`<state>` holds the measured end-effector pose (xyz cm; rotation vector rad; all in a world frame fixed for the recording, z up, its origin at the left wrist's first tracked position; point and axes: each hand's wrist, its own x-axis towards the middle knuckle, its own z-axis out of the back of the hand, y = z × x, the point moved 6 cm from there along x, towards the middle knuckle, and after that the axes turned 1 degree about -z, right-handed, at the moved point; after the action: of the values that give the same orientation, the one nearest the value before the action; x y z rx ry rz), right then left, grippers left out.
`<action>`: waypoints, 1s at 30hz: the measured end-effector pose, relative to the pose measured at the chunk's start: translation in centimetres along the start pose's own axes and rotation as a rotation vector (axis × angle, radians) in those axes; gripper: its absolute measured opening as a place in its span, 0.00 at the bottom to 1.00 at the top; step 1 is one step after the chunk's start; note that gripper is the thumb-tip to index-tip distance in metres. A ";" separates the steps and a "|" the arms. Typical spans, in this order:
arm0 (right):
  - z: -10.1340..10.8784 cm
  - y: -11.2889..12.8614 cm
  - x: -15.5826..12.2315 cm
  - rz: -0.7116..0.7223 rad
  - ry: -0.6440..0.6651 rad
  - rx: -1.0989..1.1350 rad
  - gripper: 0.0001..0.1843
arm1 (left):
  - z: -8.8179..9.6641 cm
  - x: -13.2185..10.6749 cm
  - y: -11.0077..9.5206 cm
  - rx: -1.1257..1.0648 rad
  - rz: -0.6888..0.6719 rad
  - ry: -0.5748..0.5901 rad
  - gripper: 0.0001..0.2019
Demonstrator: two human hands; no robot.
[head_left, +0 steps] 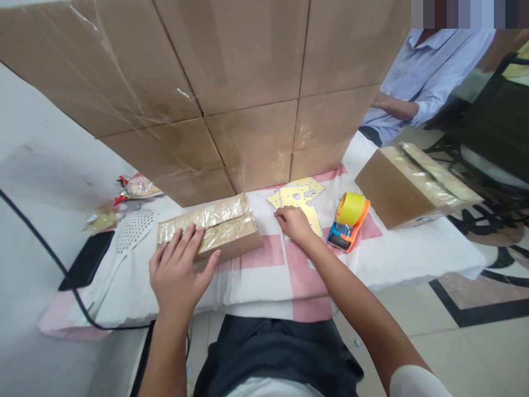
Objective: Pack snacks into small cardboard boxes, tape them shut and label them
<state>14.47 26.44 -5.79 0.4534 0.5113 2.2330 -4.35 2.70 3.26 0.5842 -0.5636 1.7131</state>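
My left hand (177,270) lies flat on a small taped cardboard box (225,223), thumb spread along its near side. Glossy clear tape covers the top of that box along its seam. Over the yellow die-cut sheets (312,218), my right hand (295,223) is closed, thumb and fingertips pressed together. Whether something thin is between those fingertips cannot be made out. A tape dispenser (345,234) in orange and blue, loaded with a yellow roll, stands just right of my right hand.
Stacked cardboard boxes (248,66) wall off the table's far side. Another taped box (392,193) sits at the right. At the left lie a perforated skimmer (134,229), a black phone (88,259) and snack packets (140,186). A person in a light blue shirt (442,71) is behind, right.
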 end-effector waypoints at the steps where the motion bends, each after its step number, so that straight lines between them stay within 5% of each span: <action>1: 0.1 -0.1 0.0 -0.004 -0.031 0.049 0.13 | 0.0 0.0 0.0 0.000 0.001 0.001 0.30; 11: 2.2 0.3 -0.8 -0.029 -0.326 0.784 0.03 | -0.1 -0.1 0.0 0.021 0.000 0.005 0.29; 16: 1.4 1.9 -1.2 0.039 -0.205 0.850 0.13 | 0.0 0.0 0.2 0.010 0.005 0.012 0.29; 23: -0.4 5.0 -2.1 0.209 0.015 0.682 0.12 | 0.1 0.6 2.2 -0.079 -0.063 0.091 0.26; 30: -0.6 5.8 -2.9 0.211 0.113 0.764 0.14 | 0.2 0.9 3.2 -0.110 -0.100 0.134 0.27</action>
<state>12.37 20.55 -3.88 0.7927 1.4470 2.2028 -7.60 2.60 3.76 0.4090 -0.5207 1.6022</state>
